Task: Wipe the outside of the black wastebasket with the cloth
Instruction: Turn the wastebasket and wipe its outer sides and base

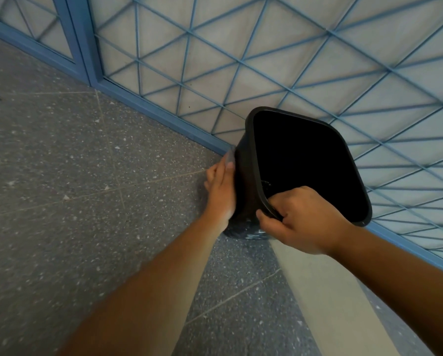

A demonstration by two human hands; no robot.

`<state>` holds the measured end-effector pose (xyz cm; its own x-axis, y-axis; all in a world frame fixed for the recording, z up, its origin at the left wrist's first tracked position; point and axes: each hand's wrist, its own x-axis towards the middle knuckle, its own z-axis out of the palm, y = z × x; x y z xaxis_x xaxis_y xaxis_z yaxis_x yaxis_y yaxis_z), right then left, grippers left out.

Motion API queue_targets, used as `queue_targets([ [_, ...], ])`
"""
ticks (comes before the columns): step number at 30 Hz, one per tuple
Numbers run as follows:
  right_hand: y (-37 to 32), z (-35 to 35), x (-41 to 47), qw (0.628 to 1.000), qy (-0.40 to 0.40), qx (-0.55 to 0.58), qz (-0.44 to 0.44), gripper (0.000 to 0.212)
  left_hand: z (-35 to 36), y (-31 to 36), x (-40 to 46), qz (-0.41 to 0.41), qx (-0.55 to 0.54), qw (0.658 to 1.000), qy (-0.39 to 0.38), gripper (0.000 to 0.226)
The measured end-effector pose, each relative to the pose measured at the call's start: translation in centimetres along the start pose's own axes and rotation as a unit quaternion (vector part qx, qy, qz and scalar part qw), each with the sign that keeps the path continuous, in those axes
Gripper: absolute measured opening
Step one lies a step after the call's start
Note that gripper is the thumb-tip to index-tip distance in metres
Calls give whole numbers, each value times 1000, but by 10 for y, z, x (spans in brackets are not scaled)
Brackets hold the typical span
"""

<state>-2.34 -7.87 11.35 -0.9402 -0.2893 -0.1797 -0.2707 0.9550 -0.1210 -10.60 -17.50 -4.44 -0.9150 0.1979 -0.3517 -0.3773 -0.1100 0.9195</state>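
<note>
Mid-wipe: the right hand (pixel 301 220) pinches the wastebasket (pixel 305 165) rim while the left hand (pixel 221 191) presses the cloth (pixel 230 156) flat against its side, unwiped sides next.

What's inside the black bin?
The black wastebasket looks empty, but inside is too dark to be sure. The right hand grips its rim, fingers reaching in. The left hand presses a cloth outside.

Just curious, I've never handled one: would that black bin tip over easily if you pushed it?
Probably. The wastebasket looks empty and thin-walled, so likely light. It already leans, steadied by the right hand gripping its rim. The left hand pressing its side could shove it along.
</note>
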Motion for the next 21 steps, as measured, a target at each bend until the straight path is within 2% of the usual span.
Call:
queue_targets([
  [4,0,-2,0,1000,-9,14,1,42,-3,-1,11,-76,-54,995,-21,49],
  [7,-2,-2,-1,1000,-6,10,-2,41,-3,9,7,-12,-39,999,-23,51],
  [9,-2,-2,-1,1000,-4,6,-7,40,-1,12,11,0,-28,999,-17,55],
  [13,-2,-3,1,1000,-15,-1,-12,41,-6,2,20,-96,-44,994,-35,56],
  [15,-1,-3,0,1000,-14,-5,-11,40,-4,4,15,-75,-35,996,-37,52],
  [18,-1,-2,0,1000,-12,-3,-10,40,-1,18,14,16,-12,1000,-17,44],
  [21,-2,-3,0,1000,-17,-1,-2,40,-2,17,24,-17,0,999,-38,49],
])
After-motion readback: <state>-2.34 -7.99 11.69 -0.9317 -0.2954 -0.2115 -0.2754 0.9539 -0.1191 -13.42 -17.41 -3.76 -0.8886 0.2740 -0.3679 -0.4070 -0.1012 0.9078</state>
